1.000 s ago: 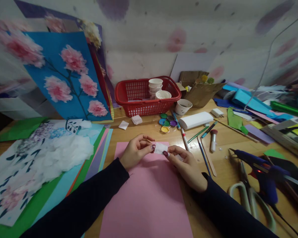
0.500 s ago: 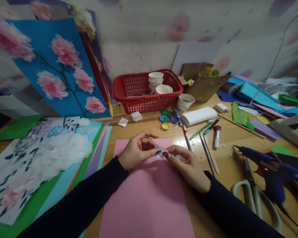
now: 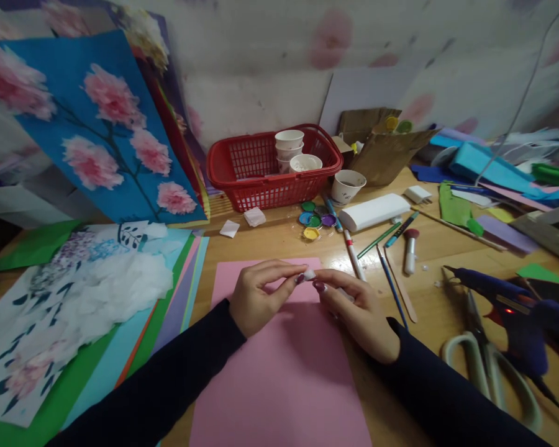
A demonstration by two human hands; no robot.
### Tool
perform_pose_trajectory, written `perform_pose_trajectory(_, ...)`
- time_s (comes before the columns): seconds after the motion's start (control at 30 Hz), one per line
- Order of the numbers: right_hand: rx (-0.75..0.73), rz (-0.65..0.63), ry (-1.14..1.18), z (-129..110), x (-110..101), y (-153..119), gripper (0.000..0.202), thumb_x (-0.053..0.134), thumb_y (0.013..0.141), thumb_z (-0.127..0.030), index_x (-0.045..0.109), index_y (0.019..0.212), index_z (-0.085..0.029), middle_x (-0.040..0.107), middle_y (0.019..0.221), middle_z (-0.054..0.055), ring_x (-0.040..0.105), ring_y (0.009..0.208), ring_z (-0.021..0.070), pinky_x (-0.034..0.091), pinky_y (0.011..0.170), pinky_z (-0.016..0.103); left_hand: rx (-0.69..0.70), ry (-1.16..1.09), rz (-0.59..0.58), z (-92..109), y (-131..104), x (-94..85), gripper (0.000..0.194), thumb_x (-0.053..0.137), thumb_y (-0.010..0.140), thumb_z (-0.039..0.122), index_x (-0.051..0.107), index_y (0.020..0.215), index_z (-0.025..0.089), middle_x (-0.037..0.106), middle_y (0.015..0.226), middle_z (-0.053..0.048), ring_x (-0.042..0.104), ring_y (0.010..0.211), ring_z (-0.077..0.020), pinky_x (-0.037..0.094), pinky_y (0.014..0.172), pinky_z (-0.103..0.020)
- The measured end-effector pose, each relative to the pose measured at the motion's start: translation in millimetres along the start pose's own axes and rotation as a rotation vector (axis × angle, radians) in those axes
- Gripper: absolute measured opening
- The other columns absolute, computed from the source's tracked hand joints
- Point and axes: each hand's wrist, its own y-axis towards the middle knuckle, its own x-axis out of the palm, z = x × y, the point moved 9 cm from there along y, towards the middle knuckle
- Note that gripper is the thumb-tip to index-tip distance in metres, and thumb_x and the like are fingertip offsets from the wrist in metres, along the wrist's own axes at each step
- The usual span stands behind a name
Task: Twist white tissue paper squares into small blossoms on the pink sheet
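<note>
A small crumpled piece of white tissue paper [image 3: 310,274] is pinched between the fingertips of both hands. My left hand [image 3: 263,295] grips its left side with thumb and index finger. My right hand [image 3: 361,313] has its thumb and index finger at the right side, and a bit of something pale shows beneath its curled fingers. Both hands hover over the upper part of a pink sheet of paper [image 3: 279,385] lying on the table. Small squares of white tissue [image 3: 254,216] lie beyond the sheet.
Behind stand a red basket [image 3: 261,192] with paper cups and a separate paper cup [image 3: 348,187]. Small paint pots [image 3: 312,233] sit before it. Brushes, scissors [image 3: 489,366] and a glue gun [image 3: 503,298] lie right. Leftward are coloured sheets, white tissue [image 3: 121,285] and a blue flower picture [image 3: 97,130].
The tissue piece, flatter and spread between the fingers before, is now a smaller, bunched bit. My left fingers have come together, and both hands have shifted slightly right in view.
</note>
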Motion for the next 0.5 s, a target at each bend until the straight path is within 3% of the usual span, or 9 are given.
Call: perform_pose_trajectory(0.5, -0.050, 0.030, -0.052, -1.7, -2.6, 0.4, 0.031, 0.059, 0.083, -0.041, 0.071, 0.094, -0.014, 0.046, 0.051, -0.004, 0.035, 0.042, 0.0069, 0.027, 0.039, 0.020, -0.040, -0.048, -0.053, -0.1, -0.9, 3.8, 0.018, 0.058, 0.081, 0.014, 0.073, 0.089, 0.018, 0.074, 0.086, -0.006, 0.068, 0.079, -0.0165, 0.053, 0.074, -0.028)
